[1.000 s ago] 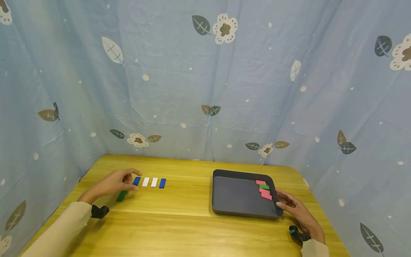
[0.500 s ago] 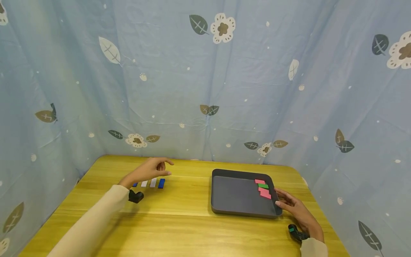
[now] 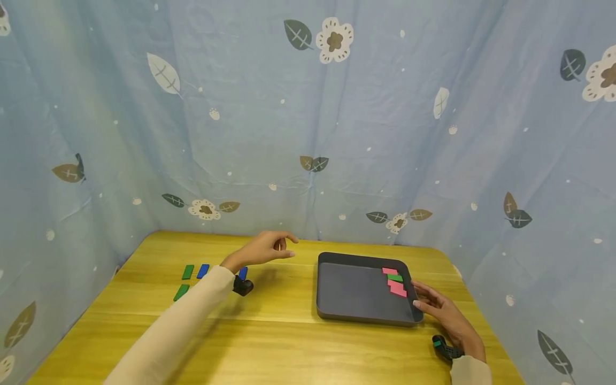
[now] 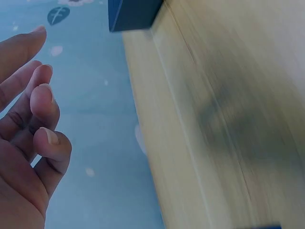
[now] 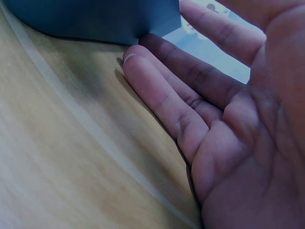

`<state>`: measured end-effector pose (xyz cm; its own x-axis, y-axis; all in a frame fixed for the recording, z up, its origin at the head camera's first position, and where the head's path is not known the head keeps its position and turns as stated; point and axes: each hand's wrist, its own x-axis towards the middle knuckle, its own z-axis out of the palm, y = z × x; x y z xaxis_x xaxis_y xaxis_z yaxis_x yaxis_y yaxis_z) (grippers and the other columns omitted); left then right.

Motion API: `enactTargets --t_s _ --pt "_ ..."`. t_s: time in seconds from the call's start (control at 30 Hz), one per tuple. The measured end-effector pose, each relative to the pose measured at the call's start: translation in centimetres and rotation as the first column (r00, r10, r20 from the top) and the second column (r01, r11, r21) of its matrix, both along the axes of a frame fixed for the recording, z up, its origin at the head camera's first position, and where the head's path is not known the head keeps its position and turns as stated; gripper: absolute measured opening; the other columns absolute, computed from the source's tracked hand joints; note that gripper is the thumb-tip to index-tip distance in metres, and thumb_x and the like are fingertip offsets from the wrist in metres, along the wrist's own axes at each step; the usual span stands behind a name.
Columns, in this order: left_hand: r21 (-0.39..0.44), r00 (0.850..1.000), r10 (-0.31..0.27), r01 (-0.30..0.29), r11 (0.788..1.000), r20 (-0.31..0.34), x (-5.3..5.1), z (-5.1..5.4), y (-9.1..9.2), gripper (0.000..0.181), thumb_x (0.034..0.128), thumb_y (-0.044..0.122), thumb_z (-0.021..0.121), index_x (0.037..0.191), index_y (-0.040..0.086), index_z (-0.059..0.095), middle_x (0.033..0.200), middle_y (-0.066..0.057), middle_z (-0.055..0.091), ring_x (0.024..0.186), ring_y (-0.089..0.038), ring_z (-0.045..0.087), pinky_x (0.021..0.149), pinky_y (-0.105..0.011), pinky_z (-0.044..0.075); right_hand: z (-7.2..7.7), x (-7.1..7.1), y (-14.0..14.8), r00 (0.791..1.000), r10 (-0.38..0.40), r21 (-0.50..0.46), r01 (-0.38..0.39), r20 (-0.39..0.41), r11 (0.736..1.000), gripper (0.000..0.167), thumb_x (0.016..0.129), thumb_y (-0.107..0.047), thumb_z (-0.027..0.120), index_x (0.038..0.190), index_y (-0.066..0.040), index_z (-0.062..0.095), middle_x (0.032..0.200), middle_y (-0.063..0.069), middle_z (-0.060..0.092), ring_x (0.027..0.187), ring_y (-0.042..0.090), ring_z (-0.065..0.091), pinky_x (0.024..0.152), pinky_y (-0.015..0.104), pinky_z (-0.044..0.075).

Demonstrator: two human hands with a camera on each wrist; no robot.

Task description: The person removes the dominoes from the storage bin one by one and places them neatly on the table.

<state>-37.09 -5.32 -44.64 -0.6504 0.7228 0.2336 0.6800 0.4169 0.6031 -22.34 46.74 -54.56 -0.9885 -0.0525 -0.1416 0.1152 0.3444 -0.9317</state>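
Observation:
My left hand (image 3: 262, 250) hovers over the table left of a dark grey tray (image 3: 351, 297), fingers loosely bent. Nothing shows between the fingers in the left wrist view, where the tray's corner (image 4: 136, 14) appears at the top. My right hand (image 3: 445, 315) rests against the tray's right side; the right wrist view shows its relaxed fingers (image 5: 162, 93) by the outer wall (image 5: 105, 21). Inside the tray lie pink tiles (image 3: 397, 290) and a green tile (image 3: 395, 278) along the right wall.
Left on the table (image 3: 289, 347) lie two green tiles (image 3: 187, 271) and a blue tile (image 3: 203, 271). Another blue tile (image 3: 243, 273) is partly covered by my left wrist. The left arm hides the white tiles. A patterned blue curtain (image 3: 269, 133) hangs behind the table.
My left hand has moved right from the row of tiles toward the tray, uncovering the green tiles and covering the white ones. My right hand stays at the tray.

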Motion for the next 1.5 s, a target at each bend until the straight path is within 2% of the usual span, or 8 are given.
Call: enactTargets --t_s 0.2,0.43,0.73,0.9,1.1,1.3,1.5 --pt "-0.004 1.000 -0.026 0.026 1.000 -0.011 -0.3 0.1 3.1 0.034 0.1000 0.029 0.071 0.130 0.014 0.068 0.084 0.005 0.063 0.069 -0.012 0.057 0.068 -0.032 0.050 -0.2 0.1 0.0 1.000 -0.016 -0.016 0.017 0.015 1.000 0.068 0.101 -0.032 0.069 0.161 -0.022 0.038 0.158 0.018 0.041 0.140 0.039 0.044 0.101 0.033 0.048" --pt "0.006 0.998 -0.062 0.063 0.998 -0.019 -0.4 -0.3 6.6 0.033 0.1001 0.030 0.071 0.130 0.017 0.069 0.083 0.007 0.063 0.069 -0.010 0.057 0.069 -0.030 0.050 -0.2 -0.1 -0.1 1.000 -0.030 -0.008 0.030 0.000 1.000 0.068 0.100 -0.032 0.070 0.160 -0.023 0.040 0.157 0.018 0.043 0.138 0.039 0.045 0.100 0.033 0.048" --pt "0.015 0.993 -0.113 0.112 0.994 0.026 0.2 0.0 11.4 0.034 0.1008 0.033 0.070 0.131 0.017 0.068 0.084 0.004 0.065 0.070 -0.011 0.059 0.070 -0.028 0.050 -0.3 -0.1 -0.1 0.999 -0.044 -0.026 0.044 0.007 0.999 0.068 0.099 -0.031 0.072 0.159 -0.022 0.041 0.156 0.018 0.043 0.137 0.039 0.046 0.107 0.048 0.045" --pt "-0.011 0.991 -0.133 0.134 0.991 0.015 -0.3 -0.1 13.8 0.034 0.1002 0.031 0.071 0.130 0.015 0.069 0.084 0.006 0.066 0.071 -0.009 0.061 0.071 -0.026 0.051 -0.4 -0.2 0.1 0.999 -0.035 -0.029 0.035 0.005 0.999 0.067 0.099 -0.031 0.071 0.159 -0.023 0.042 0.156 0.017 0.044 0.138 0.039 0.046 0.108 0.049 0.045" --pt "-0.047 0.991 -0.133 0.134 0.990 0.027 -0.9 -0.9 16.3 0.035 0.0994 0.031 0.072 0.130 0.013 0.069 0.082 0.008 0.065 0.072 -0.007 0.059 0.071 -0.023 0.049 -0.4 -0.4 0.1 0.999 -0.039 -0.030 0.039 0.005 0.999 0.065 0.099 -0.031 0.072 0.158 -0.025 0.043 0.155 0.016 0.044 0.138 0.039 0.045 0.109 0.052 0.042" --pt "-0.056 0.990 -0.123 0.127 0.990 0.063 -0.8 -1.1 18.7 0.036 0.0988 0.029 0.073 0.130 0.013 0.069 0.082 0.006 0.066 0.071 -0.008 0.058 0.068 -0.022 0.047 -0.4 -0.5 0.2 0.999 -0.045 -0.029 0.045 -0.001 0.999 0.065 0.098 -0.030 0.073 0.157 -0.025 0.044 0.155 0.015 0.045 0.138 0.038 0.045 0.110 0.052 0.041" --pt "-0.052 0.990 -0.122 0.126 0.991 0.065 -0.8 -1.7 21.0 0.036 0.0985 0.027 0.073 0.130 0.011 0.069 0.081 0.005 0.064 0.070 -0.008 0.057 0.068 -0.022 0.046 -0.3 -0.5 0.1 0.999 -0.034 -0.042 0.034 -0.012 0.999 0.065 0.099 -0.029 0.072 0.157 -0.025 0.044 0.155 0.015 0.045 0.138 0.039 0.046 0.110 0.051 0.042"
